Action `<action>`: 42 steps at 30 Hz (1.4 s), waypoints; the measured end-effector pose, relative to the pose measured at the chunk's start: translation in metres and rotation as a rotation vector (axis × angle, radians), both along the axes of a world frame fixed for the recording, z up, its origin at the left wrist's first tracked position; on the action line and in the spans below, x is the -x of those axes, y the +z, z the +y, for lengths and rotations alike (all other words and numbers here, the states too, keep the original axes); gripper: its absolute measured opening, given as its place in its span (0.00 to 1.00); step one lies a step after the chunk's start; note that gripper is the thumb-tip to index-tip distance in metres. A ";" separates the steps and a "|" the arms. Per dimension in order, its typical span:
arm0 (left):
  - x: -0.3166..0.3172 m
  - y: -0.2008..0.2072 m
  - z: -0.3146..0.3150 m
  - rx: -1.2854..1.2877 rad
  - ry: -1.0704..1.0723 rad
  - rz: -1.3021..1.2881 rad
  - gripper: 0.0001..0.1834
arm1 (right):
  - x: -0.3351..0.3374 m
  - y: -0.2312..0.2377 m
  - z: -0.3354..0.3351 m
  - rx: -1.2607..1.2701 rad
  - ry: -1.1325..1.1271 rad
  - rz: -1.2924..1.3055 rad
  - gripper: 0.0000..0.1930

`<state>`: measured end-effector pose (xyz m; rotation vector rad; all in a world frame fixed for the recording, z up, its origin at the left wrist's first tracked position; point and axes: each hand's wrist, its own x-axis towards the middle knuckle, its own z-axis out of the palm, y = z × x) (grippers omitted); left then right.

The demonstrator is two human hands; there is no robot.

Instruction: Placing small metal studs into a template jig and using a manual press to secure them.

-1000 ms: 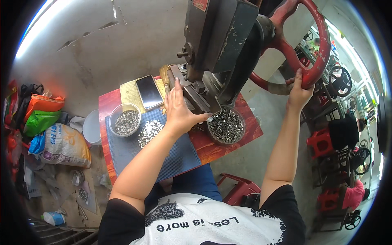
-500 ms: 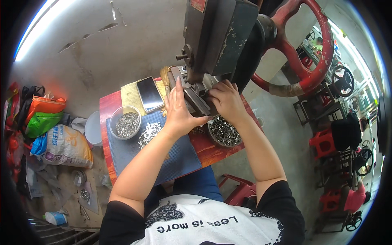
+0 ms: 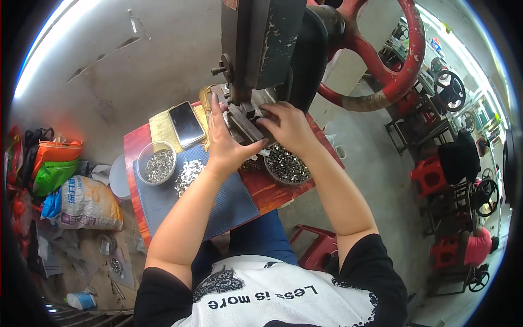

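At the foot of a dark green hand press (image 3: 280, 46), both my hands flank the metal die block (image 3: 246, 126). My left hand (image 3: 222, 143) is open at its left side, fingers stretched upward and thumb reaching out along the near end of the block. On the other side my right hand (image 3: 291, 129) has its fingers bent in and closed at the die; whatever they pinch is hidden. Below the right hand stands a bowl of small shiny metal parts (image 3: 287, 165). A pile of small silvery pieces (image 3: 189, 175) lies on the blue mat (image 3: 229, 201) near my left forearm.
A clear tub (image 3: 157, 163) of small metal parts and a phone (image 3: 186, 125) lie left of the press. The press's red handwheel (image 3: 381, 60) rises at the right. A red stool (image 3: 313, 248) stands by my legs. Bags (image 3: 87, 201) crowd the left; other presses line the right.
The view has shifted, so press, table and hands appear farther left, with the press higher. Both hands stay at the die, in nearly the same pose.
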<state>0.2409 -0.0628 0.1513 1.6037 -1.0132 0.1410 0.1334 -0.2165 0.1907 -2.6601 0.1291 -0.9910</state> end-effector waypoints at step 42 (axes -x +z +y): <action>-0.003 -0.015 0.216 -0.402 0.145 0.025 0.14 | 0.006 -0.082 0.190 -0.177 0.368 0.250 0.15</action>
